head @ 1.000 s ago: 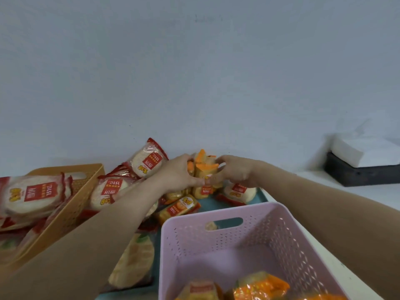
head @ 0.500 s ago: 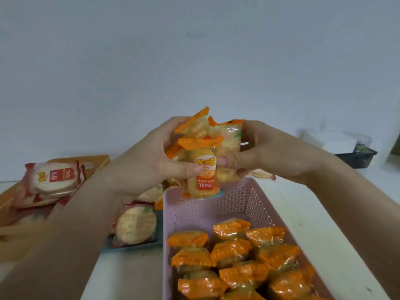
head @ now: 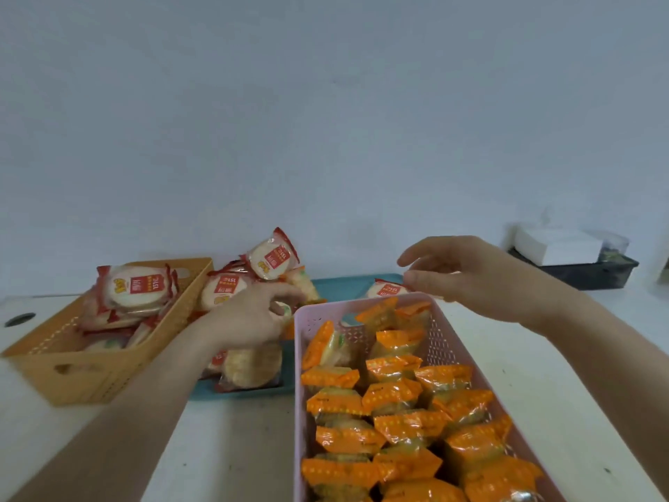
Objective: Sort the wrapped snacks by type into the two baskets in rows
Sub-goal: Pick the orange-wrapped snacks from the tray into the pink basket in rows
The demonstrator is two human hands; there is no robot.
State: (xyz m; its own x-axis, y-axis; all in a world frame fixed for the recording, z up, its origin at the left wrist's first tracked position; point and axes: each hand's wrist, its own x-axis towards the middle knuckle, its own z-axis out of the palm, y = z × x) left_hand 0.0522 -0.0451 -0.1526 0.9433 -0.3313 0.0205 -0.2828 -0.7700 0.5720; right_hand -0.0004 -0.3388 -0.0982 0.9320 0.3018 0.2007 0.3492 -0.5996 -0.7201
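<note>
Fingers [head: 429, 250] of the right hand [head: 481, 277] spread empty now; their orange wrapped snacks [head: 392, 394] lie in the pink plastic basket [head: 297, 393]. Left of it, the left hand [head: 246, 317] curls, I cannot tell on what.

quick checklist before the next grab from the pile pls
1. Right hand free: ok, fingers relaxed, holding nothing, above the pink basket's far end.
2. Left hand has a snack: cannot tell, fingers curl into the pile on the teal tray.
3. Pink basket holds only orange-wrapped snacks: ok, as far as visible.
4. Its rows tidy: not ok, the far-left pack sits tilted.
5. Orange basket in rows: not ok, red-wrapped crackers lie heaped.
</note>
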